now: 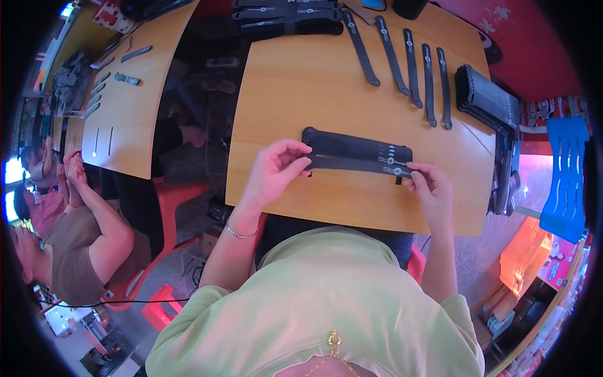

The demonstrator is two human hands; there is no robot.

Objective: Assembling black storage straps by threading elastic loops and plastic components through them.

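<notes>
A flat black strap with white print near its right end is stretched between my two hands. My left hand pinches its left end between thumb and fingers. At the other end, my right hand grips it the same way. Just behind the strap lies a neat pile of similar black straps, partly covered by it. Small dark pieces show beneath the pile near both ends. I cannot tell whether the held strap touches the pile.
Several loose black straps fan out at the back of the wooden table. A banded bundle of straps sits at the far left, a black stack at the right edge. A co-worker sits left beside another table.
</notes>
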